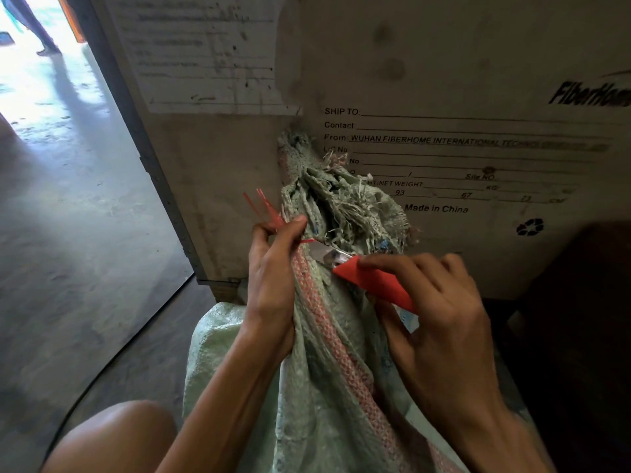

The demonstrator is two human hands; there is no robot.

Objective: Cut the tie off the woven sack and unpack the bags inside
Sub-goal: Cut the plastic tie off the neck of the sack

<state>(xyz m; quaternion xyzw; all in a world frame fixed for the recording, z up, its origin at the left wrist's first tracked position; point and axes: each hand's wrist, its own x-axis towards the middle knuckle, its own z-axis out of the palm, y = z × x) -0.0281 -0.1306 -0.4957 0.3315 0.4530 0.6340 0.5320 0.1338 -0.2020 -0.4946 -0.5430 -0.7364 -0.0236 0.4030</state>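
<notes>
A pale green woven sack [317, 380] with a pink stripe stands in front of me, its frayed mouth [341, 199] bunched together at the top. A red plastic tie [269, 213] sticks out to the left of the neck. My left hand [273, 268] grips the sack's neck just below the tie, fingers pinching the red strands. My right hand [433, 302] holds a red-handled utility knife [368, 279], whose metal blade [324, 252] touches the neck at the tie. The sack's contents are hidden.
A large dirty shipping crate [426, 97] with printed labels stands right behind the sack. Grey concrete floor [68, 233] stretches to the left toward a bright doorway, where a person's legs [41, 29] show. My bare knee [112, 438] is at the bottom left. A dark object [580, 336] fills the right.
</notes>
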